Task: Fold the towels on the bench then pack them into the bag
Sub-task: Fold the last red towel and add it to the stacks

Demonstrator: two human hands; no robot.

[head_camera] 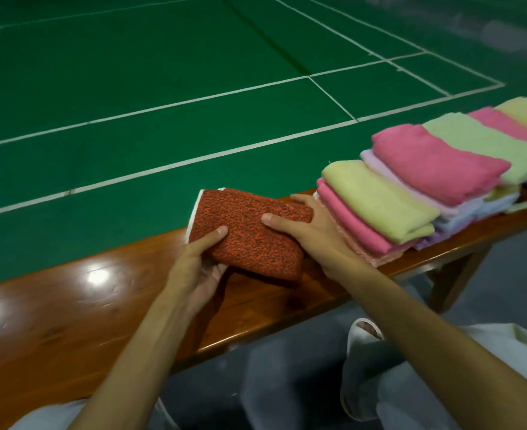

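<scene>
Folded red towel (253,234), coarse speckled nap with a white edge showing at its 10 o'clock corner, held at frame centre over the bench (70,305); left hand (194,268) grips its 7 o'clock corner, thumb on top, and right hand (312,231) clasps its 3 o'clock end. Glossy brown wooden bench runs 8 to 3 o'clock, with folded pastel towels (380,206) stacked toward 2 o'clock just beside the right hand, and a green court floor (163,88) with white lines beyond. Left fingers are hidden under the towel; pale fabric (364,352) at 5 o'clock is blurred and cut off, cannot tell what it is.
</scene>
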